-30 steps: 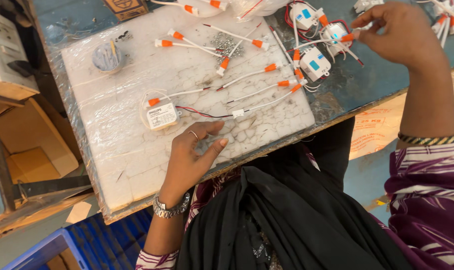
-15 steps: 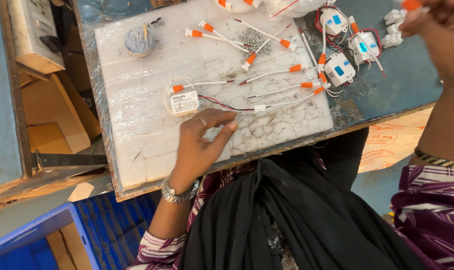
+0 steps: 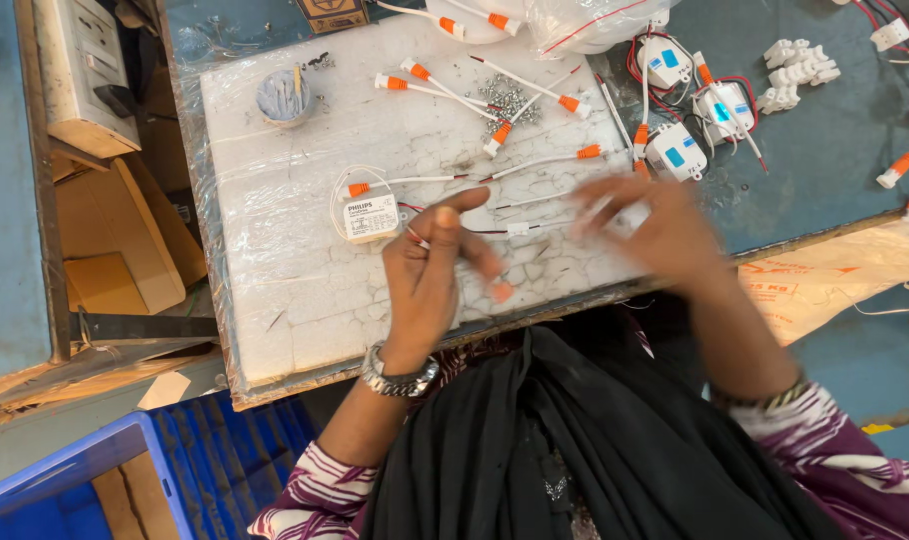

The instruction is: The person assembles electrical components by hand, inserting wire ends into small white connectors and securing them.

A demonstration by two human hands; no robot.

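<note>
light: bright, even, soft shadows | blur: right hand (image 3: 655, 225) smeared by motion | glare: plastic wrap (image 3: 200, 130) shines

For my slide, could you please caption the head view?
Left hand pinching a thin wire beside a white driver box, blurred right hand over the white foam board.

Just beside your left hand (image 3: 430, 280) lies a small white box (image 3: 371, 217) with a pale rectangular label. Three white boxes (image 3: 675, 155) with blue square labels sit upper right on the bench. A clear plastic bag (image 3: 585, 20) rests at the top edge.
</note>
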